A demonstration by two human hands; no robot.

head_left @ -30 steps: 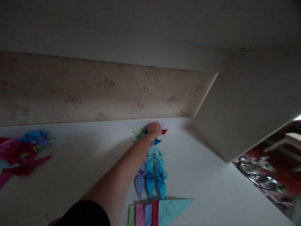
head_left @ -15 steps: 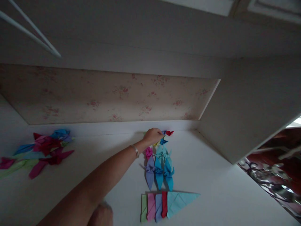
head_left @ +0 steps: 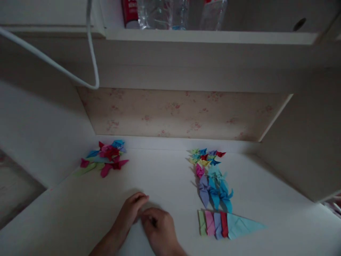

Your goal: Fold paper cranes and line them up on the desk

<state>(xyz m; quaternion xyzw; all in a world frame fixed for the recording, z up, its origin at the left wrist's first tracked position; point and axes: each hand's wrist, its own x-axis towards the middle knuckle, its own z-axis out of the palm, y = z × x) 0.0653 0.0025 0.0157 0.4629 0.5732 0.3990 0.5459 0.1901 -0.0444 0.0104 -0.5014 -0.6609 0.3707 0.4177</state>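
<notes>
My left hand [head_left: 133, 207] and my right hand [head_left: 159, 227] are close together low over the white surface, fingertips nearly meeting. Both have curled, closed fingers; anything between them is hidden or too small to make out. To their right stand small folded paper cranes [head_left: 205, 157] in several colours, grouped near the back. In front of these lie larger cranes, a purple one [head_left: 204, 190] and blue ones [head_left: 214, 193] among them. Nearer still is a row of folded paper strips [head_left: 210, 223], beside a light-blue paper triangle [head_left: 243, 226]. A loose pile of paper cranes [head_left: 110, 153] sits back left.
The white surface [head_left: 160, 170] runs back to a floral-papered wall [head_left: 170, 113]. An overhead shelf [head_left: 207, 36] holds clear plastic bottles [head_left: 156, 14] and a red container [head_left: 130, 12]. A white cable [head_left: 53, 64] hangs at upper left. A side panel [head_left: 301, 153] bounds the right.
The arm with a bracelet has drawn back from the small cranes near the wall. Both hands are now together in front. The view has shifted left and upward, showing the shelf and bottles.
</notes>
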